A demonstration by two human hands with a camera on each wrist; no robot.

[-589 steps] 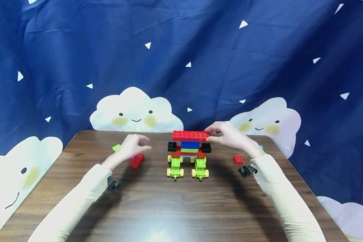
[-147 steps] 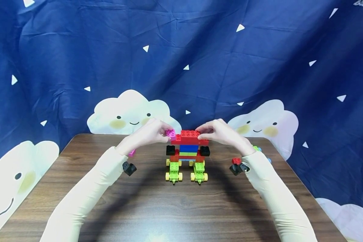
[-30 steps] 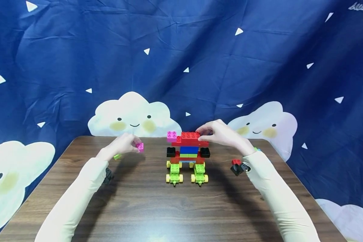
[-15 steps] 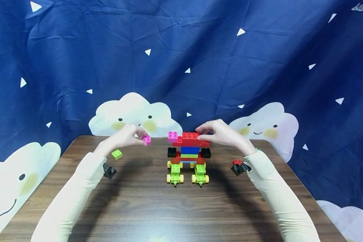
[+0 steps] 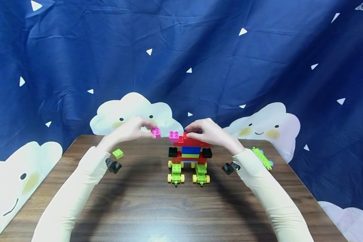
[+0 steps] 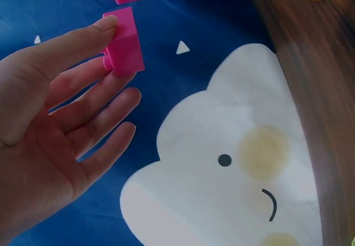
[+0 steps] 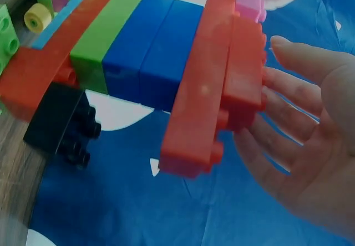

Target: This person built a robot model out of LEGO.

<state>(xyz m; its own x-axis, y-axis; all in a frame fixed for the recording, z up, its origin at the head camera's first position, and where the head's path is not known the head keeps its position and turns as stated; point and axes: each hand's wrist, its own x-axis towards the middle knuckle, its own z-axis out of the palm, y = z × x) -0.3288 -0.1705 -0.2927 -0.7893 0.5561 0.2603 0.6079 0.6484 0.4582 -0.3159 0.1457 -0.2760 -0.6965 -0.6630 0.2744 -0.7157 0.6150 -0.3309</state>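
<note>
My left hand (image 5: 127, 129) pinches a pink toy brick (image 5: 156, 132) between thumb and fingers, raised just left of the built model. In the left wrist view the thumb presses the studded side of this pink brick (image 6: 128, 44). A second pink brick (image 5: 173, 136) sits on the left end of the model's long red beam (image 5: 196, 144). My right hand (image 5: 210, 132) is at the upper red brick (image 7: 244, 68), fingers extended at its studded side, thumb apart. Below are blue bricks (image 5: 191, 150), black side bricks (image 5: 172, 152) and two green wheeled bases (image 5: 176, 173).
A loose green brick (image 5: 118, 153) lies on the wooden table (image 5: 157, 208) at the left. A green wheeled base (image 5: 262, 158) with blue wheels stands at the right, beside the right sleeve. A blue cloud-patterned curtain (image 5: 181, 50) hangs behind the table.
The left hand has carried the pink brick up and right toward the model. The right hand has shifted left along the top red brick; the loose red brick at the right is out of sight.
</note>
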